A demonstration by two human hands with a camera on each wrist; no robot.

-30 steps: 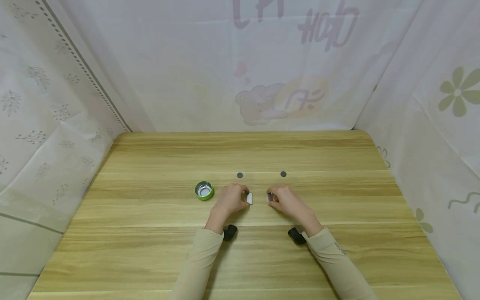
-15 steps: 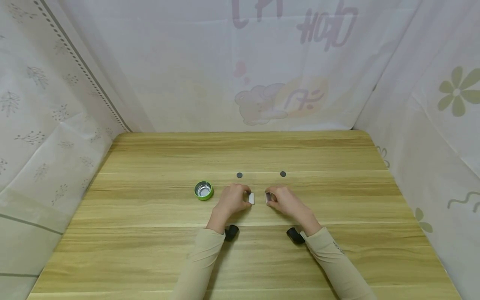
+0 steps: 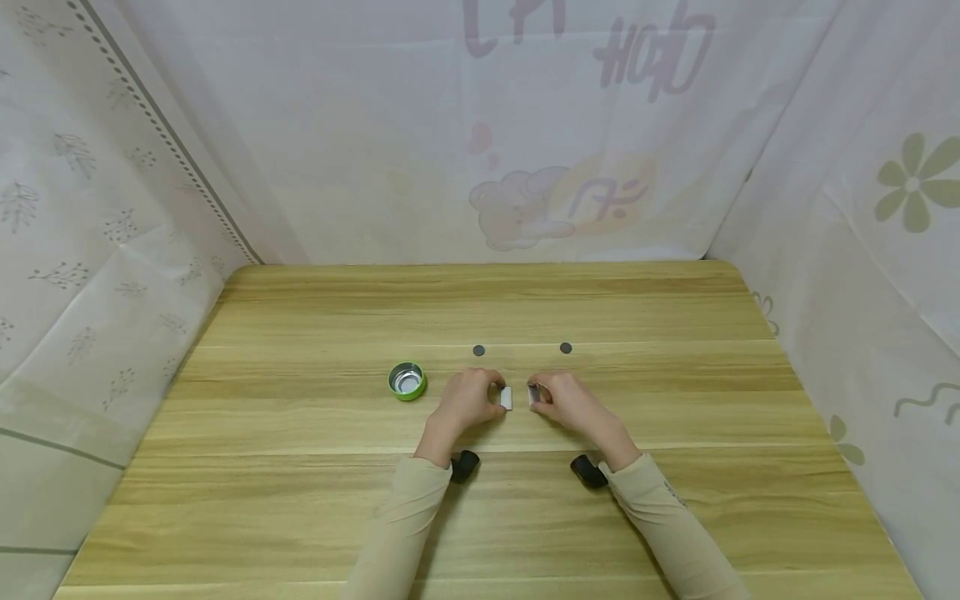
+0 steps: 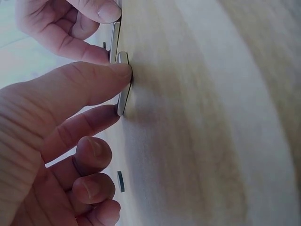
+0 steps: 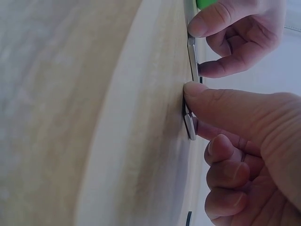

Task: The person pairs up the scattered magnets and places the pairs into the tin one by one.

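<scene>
Flat pieces (image 3: 507, 398) before lettered cloth (image 3: 375, 133)

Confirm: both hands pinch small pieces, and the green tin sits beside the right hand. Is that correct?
Not quite: in the head view, the green tin sits beside the left hand, not the right hand. Both do pinch small pieces.

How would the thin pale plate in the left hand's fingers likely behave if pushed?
The plate is probably stiff: it looks straight between the fingers of the left hand. Being thin and flat, it would likely slide rather than roll. Its shiny edge may be slippery.
</scene>
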